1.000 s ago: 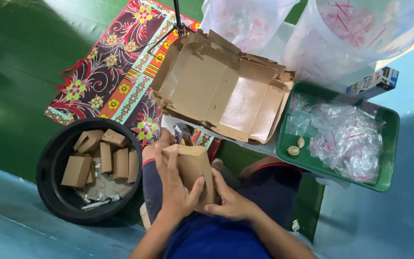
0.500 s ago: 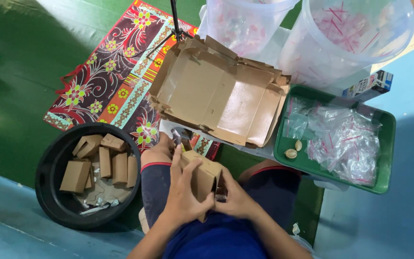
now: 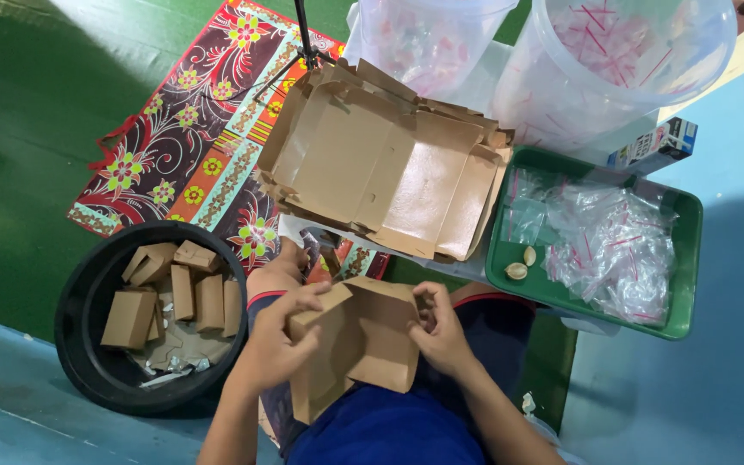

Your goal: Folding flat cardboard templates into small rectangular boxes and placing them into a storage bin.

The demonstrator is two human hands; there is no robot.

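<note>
Head view: a seated person folds a brown cardboard box blank (image 3: pixel 359 344) over the lap, floor-level work seen from above. At far left, a black round tub (image 3: pixel 79 353) holds finished small brown boxes (image 3: pixel 178 297), upright and leaning. The left hand (image 3: pixel 273 344) grips the blank's left edge, fingers (image 3: pixel 312 301) curled over its top corner. Half a second ago the piece was a compact, half-closed shape; now it lies opened out and broader (a sign, probably, that the folding is being reworked or only begun). Its long axis runs from lower left to upper right, the upper flap pointing away from the body. The right hand (image 3: pixel 441 331) pinches the right flap. Beyond lie a stack of flat blanks (image 3: pixel 381 164) and a green tray (image 3: pixel 689 258) of clear bags.
</note>
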